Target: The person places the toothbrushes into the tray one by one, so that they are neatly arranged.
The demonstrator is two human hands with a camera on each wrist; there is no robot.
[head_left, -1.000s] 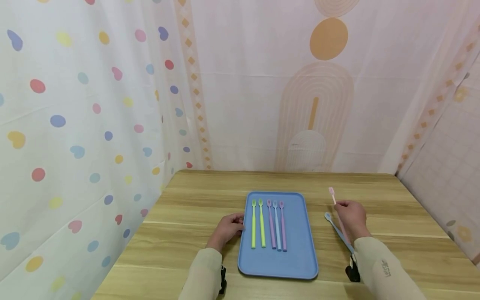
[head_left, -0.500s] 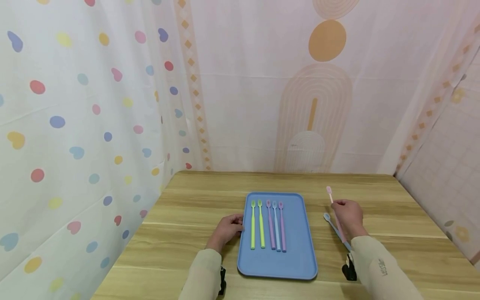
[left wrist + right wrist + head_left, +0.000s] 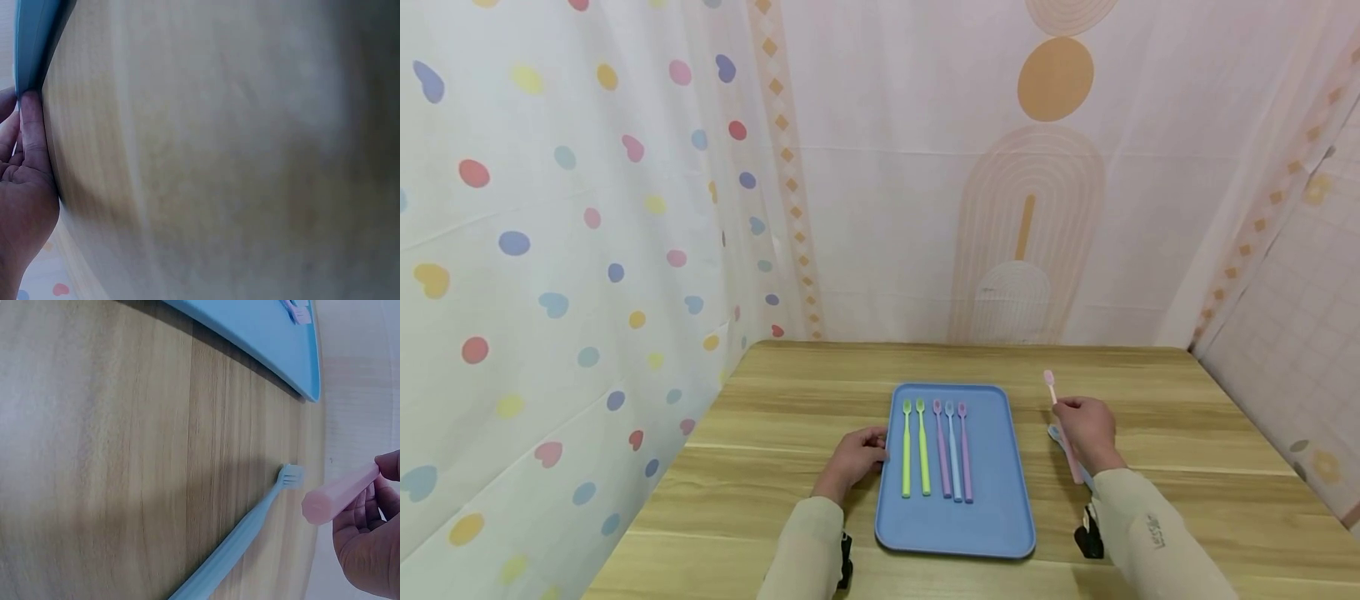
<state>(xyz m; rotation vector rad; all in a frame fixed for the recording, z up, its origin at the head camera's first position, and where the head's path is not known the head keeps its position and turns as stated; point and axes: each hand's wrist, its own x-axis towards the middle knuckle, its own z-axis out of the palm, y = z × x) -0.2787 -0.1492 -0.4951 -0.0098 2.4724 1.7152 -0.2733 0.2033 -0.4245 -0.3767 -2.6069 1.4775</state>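
Note:
My right hand (image 3: 1088,429) pinches a pink toothbrush (image 3: 1077,472) between thumb and fingers, with its head pointing away from me. In the right wrist view the butt of its handle (image 3: 319,506) faces the camera, raised over the table. Below it a blue toothbrush (image 3: 240,534) lies on the wood, partly covered by the hand and sleeve in the head view. My left hand (image 3: 854,457) grips the left edge of a blue tray (image 3: 955,533). On the tray lie two green toothbrushes (image 3: 907,458), two purple toothbrushes (image 3: 967,467) and a light blue toothbrush (image 3: 955,462), heads at the far end.
The wooden table (image 3: 737,467) spreads out on both sides of the tray. A patterned curtain (image 3: 880,208) hangs behind its far edge, with a dotted curtain (image 3: 580,275) on the left. Each wrist wears a black camera mount (image 3: 1088,537).
My right hand has moved left, toward the tray, carrying the pink toothbrush, whose handle now crosses over the blue one in view. The left hand and tray hold still.

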